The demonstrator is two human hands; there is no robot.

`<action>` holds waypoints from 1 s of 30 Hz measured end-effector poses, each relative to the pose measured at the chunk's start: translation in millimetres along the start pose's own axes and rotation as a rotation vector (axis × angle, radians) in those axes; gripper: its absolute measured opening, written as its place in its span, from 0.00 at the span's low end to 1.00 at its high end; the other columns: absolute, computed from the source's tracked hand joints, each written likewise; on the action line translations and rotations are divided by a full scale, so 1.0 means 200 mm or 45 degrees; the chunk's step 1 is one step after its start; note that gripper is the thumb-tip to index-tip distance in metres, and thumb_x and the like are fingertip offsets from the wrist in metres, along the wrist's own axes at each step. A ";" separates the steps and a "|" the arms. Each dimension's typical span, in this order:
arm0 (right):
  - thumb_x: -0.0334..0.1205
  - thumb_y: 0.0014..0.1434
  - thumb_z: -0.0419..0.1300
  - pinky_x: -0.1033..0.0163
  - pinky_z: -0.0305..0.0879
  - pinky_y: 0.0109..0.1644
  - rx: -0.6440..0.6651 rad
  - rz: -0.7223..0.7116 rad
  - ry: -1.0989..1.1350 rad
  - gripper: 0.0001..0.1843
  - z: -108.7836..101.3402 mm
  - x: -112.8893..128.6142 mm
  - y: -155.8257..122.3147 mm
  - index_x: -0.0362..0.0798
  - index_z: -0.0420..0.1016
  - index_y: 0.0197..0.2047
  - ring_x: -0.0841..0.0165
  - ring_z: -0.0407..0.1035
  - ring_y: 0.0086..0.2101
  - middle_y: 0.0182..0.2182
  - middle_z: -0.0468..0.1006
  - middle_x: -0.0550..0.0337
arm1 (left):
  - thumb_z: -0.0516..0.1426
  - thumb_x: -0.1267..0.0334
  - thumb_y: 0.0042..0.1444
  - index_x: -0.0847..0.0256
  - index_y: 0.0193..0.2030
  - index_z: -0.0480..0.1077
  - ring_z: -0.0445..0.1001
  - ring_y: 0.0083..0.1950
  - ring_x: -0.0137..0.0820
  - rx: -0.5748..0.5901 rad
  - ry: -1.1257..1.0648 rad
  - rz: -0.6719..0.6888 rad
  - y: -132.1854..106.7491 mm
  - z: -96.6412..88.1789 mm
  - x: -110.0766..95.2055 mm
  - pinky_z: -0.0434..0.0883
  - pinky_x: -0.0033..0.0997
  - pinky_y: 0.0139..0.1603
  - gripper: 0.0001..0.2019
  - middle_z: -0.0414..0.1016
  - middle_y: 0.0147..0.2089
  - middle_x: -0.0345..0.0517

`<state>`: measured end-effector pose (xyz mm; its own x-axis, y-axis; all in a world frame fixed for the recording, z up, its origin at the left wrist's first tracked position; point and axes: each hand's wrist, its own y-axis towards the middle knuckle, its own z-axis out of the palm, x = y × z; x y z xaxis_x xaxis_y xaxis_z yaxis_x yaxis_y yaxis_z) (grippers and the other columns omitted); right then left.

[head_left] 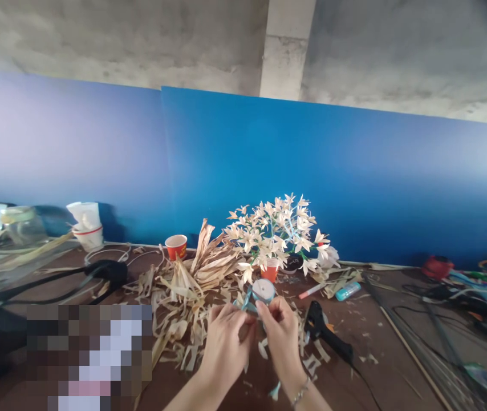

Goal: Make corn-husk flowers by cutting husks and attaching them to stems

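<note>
My left hand is closed in a pinch, its fingertips at a thin light-blue strip. Close beside it, my right hand pinches with thumb and forefinger at the same strip; a bracelet circles that wrist. The strip's far end is partly hidden by the fingers. Just beyond them lies a roll of light-blue tape. Behind the roll, an orange-red paper cup stands under a bunch of cream-coloured handmade flowers on green and light-blue stems.
Dried husks and scraps spread left of my hands. A black glue gun lies to the right with its cord. Farther back are a turquoise marker-like item, a red cup and a white cup. A blue panel borders the table.
</note>
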<state>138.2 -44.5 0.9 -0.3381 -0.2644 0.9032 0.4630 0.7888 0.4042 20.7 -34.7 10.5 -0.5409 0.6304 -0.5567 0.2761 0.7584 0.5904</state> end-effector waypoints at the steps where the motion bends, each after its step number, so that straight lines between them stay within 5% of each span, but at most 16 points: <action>1: 0.48 0.52 0.56 0.70 0.53 0.23 0.042 0.003 -0.017 0.19 -0.01 0.01 0.01 0.48 0.55 0.19 0.75 0.54 0.20 0.16 0.57 0.69 | 0.54 0.67 0.49 0.59 0.24 0.71 0.69 0.32 0.34 0.010 -0.076 -0.067 0.00 0.01 0.01 0.60 0.35 0.39 0.07 0.73 0.26 0.44; 6: 0.48 0.50 0.57 0.64 0.62 0.33 0.330 -0.056 -0.451 0.14 -0.24 0.08 0.13 0.45 0.70 0.32 0.64 0.67 0.31 0.30 0.73 0.55 | 0.54 0.63 0.47 0.64 0.24 0.71 0.68 0.26 0.30 0.206 -0.627 -0.529 0.03 0.05 0.07 0.62 0.27 0.28 0.08 0.73 0.23 0.43; 10: 0.38 0.47 0.57 0.50 0.59 0.44 0.256 0.135 -1.278 0.19 -0.52 0.07 0.19 0.44 0.68 0.43 0.51 0.64 0.45 0.44 0.70 0.44 | 0.56 0.60 0.46 0.66 0.24 0.71 0.67 0.26 0.28 0.260 -0.837 -0.666 0.04 0.03 0.05 0.60 0.25 0.27 0.10 0.74 0.25 0.45; 15: 0.38 0.48 0.55 0.50 0.60 0.42 0.320 0.343 -1.682 0.17 -0.62 -0.08 0.12 0.40 0.65 0.42 0.49 0.67 0.42 0.39 0.69 0.42 | 0.56 0.56 0.46 0.64 0.27 0.72 0.62 0.24 0.26 0.341 -0.931 -0.762 0.05 -0.02 0.00 0.58 0.25 0.27 0.12 0.73 0.24 0.42; 22: 0.33 0.49 0.52 0.54 0.62 0.40 0.146 0.063 -1.470 0.20 -0.65 -0.16 0.11 0.43 0.62 0.48 0.53 0.67 0.41 0.40 0.70 0.47 | 0.59 0.56 0.44 0.63 0.24 0.70 0.58 0.24 0.25 0.271 -1.003 -0.767 0.04 0.00 0.02 0.56 0.24 0.27 0.11 0.64 0.21 0.37; 27: 0.41 0.53 0.54 0.63 0.65 0.34 0.239 -0.173 -0.704 0.12 -0.55 -0.13 0.09 0.46 0.68 0.41 0.62 0.69 0.33 0.33 0.73 0.55 | 0.60 0.56 0.43 0.63 0.22 0.66 0.53 0.21 0.22 0.203 -1.128 -0.788 0.04 0.03 0.05 0.52 0.23 0.24 0.13 0.57 0.18 0.34; 30: 0.47 0.50 0.58 0.64 0.66 0.34 0.062 -0.260 -0.338 0.15 -0.42 -0.12 0.01 0.46 0.70 0.38 0.63 0.69 0.32 0.30 0.74 0.56 | 0.60 0.55 0.41 0.64 0.21 0.65 0.50 0.19 0.20 0.202 -1.204 -0.818 0.04 0.04 0.05 0.48 0.22 0.22 0.14 0.55 0.16 0.32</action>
<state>216.8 -82.2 -8.3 -0.6244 -0.2709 0.7326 0.3263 0.7617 0.5597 23.6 -21.8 5.5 0.1749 -0.0580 -0.9829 0.2987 0.9543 -0.0032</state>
